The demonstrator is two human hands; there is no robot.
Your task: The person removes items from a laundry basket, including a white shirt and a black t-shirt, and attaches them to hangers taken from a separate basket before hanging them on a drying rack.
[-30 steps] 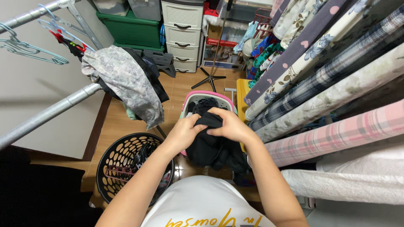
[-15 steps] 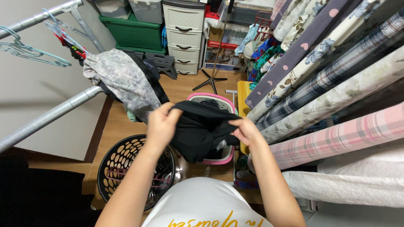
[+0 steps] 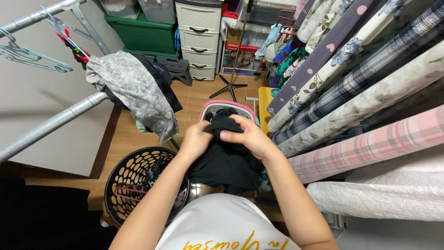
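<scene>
- a white shirt (image 3: 222,222) with yellow writing fills the bottom of the view, closest of all.
- two bare arms reach out from it toward the middle.
- the left hand (image 3: 196,141) is closed on the top edge of a black cloth (image 3: 226,162), pinching it with bent fingers.
- the right hand (image 3: 249,136) is closed on the same top edge, just beside the left hand, almost touching it.
- the black cloth hangs down from both hands in a soft bunch, above the floor and in front of the white shirt.
- a round black basket (image 3: 127,185) with many holes sits on the floor, low on the left, just beside the left arm. some dark things lie inside it.
- a pink tub (image 3: 208,107) sits on the floor right behind the hands, with dark clothes in it.
- long rolls of cloth (image 3: 370,88) lean across the right side: pink checks, blue checks, flowers and hearts.
- a grey metal rack (image 3: 51,122) stands on the left. a grey spotted cloth (image 3: 134,92) hangs over its bar.
- a pale blue hanger (image 3: 32,56) hangs at the top left.
- far back, a white drawer unit (image 3: 199,32) stands on the wood floor (image 3: 129,134), next to a green box (image 3: 143,34).
</scene>
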